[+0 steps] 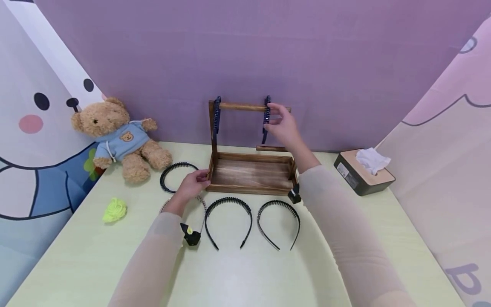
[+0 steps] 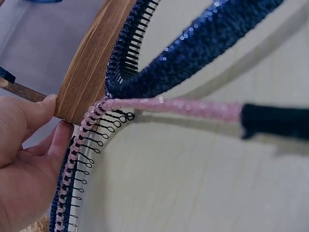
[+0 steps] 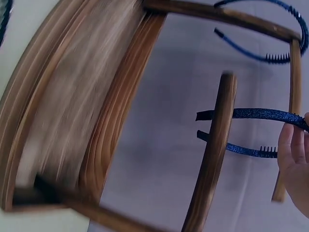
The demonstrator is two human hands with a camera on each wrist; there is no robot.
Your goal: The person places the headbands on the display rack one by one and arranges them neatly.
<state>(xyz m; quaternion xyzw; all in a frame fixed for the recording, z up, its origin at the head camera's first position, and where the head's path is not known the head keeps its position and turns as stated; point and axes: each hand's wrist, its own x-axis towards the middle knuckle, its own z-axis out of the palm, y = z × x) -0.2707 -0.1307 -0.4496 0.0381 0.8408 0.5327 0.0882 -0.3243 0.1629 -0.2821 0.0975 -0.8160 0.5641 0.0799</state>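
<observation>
A wooden stand (image 1: 251,189) has a tray base and a raised upper bar (image 1: 241,106). My left hand (image 1: 192,186) grips its left end, thumb and fingers on the wood in the left wrist view. One dark blue headband (image 1: 217,115) hangs at the bar's left end. My right hand (image 1: 284,128) pinches another dark blue headband (image 3: 260,114), which loops over the bar further right. The two tips of this headband pass behind a shorter lower bar (image 3: 212,154) in the right wrist view. A pink headband (image 2: 178,105) lies below my left hand, partly hidden by the wrist in the head view.
Dark toothed headbands lie before the stand, at the middle (image 1: 229,199) and right (image 1: 278,202); another (image 1: 164,179) is left of it. A teddy bear (image 1: 122,138) sits back left, near a yellow-green bundle (image 1: 114,210). A tissue box (image 1: 362,183) stands at right. A purple curtain (image 1: 153,64) hangs behind.
</observation>
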